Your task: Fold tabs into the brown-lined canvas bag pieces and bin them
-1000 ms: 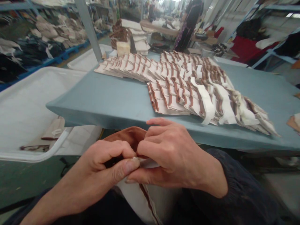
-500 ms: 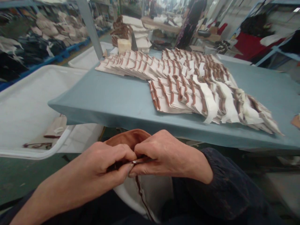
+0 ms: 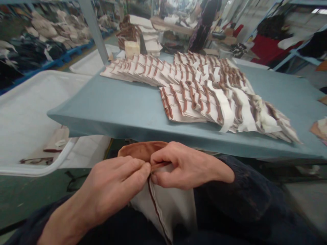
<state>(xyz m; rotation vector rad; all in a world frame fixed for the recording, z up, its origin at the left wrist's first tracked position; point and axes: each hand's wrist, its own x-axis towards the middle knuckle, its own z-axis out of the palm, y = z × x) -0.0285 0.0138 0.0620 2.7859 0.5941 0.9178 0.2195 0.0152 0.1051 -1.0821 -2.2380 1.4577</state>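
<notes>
A sewn fabric piece, off-white on its near face with a dark brown seam running down it, hangs in front of my lap. Its brown, suede-like inner side curves up behind my fingers. My left hand is closed, thumb and forefinger pinching the top edge where the seam meets it. Right beside it, my right hand grips the same edge between thumb and curled fingers. The fingertips of both hands almost touch. Whether anything small is tucked inside either hand is hidden.
Ahead is a blue-covered table bearing overlapping rows of similar off-white and brown pieces, some with white strips. A white bin stands at left, near a grey post. A person stands farther back.
My left hand has rolled over, its fingers now lying together at the seam. A small shiny glint between the fingertips no longer shows. More of the off-white fabric is visible below.
</notes>
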